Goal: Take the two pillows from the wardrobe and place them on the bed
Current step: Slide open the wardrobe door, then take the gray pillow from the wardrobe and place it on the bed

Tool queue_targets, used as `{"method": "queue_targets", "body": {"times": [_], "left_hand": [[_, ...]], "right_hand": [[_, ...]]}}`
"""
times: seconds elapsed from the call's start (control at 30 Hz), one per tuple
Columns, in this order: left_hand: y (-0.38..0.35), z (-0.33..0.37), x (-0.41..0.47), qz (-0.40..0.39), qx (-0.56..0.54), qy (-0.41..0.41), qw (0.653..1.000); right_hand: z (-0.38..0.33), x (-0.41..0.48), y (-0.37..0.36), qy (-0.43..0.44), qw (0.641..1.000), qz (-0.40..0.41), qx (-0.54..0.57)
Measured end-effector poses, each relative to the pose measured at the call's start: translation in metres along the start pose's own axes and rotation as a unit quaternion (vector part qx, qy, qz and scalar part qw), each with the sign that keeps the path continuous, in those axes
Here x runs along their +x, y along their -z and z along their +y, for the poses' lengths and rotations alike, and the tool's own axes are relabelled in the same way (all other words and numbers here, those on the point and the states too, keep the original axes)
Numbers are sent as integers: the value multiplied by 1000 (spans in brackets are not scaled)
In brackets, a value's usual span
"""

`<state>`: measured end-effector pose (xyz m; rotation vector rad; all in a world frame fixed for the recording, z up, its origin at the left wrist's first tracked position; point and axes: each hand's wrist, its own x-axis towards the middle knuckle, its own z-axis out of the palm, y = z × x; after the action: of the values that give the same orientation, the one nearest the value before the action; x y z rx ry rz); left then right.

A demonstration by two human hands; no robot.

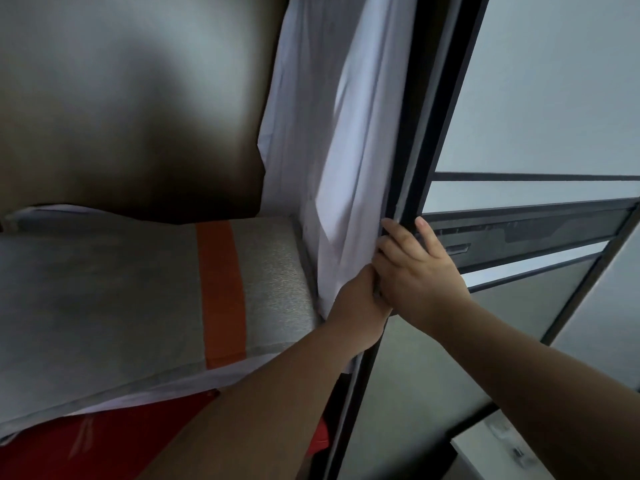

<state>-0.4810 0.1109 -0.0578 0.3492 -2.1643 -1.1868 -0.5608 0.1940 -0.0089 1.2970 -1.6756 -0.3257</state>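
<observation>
Head view: both hands on the wardrobe door edge (408, 188); pillows not yet taken.
Left hand (360, 299) and right hand (415, 268) clasp the edge; grey pillow (114, 292), left, looks soft, light; best gripped at its near corner.

sliding door (540, 109): frosted panels, dark frame | white shirts (332, 140) hanging | light: dim
</observation>
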Motion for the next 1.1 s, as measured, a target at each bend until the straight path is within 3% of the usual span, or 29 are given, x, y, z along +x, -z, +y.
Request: {"method": "queue_targets", "body": {"times": [0.3,0.43,0.6,0.67,0.8,0.93,1.03,1.1], "left_hand": [[-10,-1,4,-9,-55,-15,998],[10,-30,-8,-42,-11,33,999],[75,-73,-26,71,49,55,995],[109,-88,-32,113,55,110,986],[191,-119,-59,161,85,181,966],[268,-147,-88,179,269,239,916],[316,-167,-101,195,409,291,843],[341,-181,-105,210,433,309,820]], "right_hand": [[8,-5,-15,-9,997,54,47],[-16,-5,-14,15,991,87,102],[-82,29,-11,38,965,151,209],[-110,47,-12,38,955,149,253],[-166,80,-20,35,941,68,329],[-216,113,-33,-26,922,-84,378],[-242,139,-48,-134,867,-151,455],[-244,154,-60,-204,805,-180,528]]}}
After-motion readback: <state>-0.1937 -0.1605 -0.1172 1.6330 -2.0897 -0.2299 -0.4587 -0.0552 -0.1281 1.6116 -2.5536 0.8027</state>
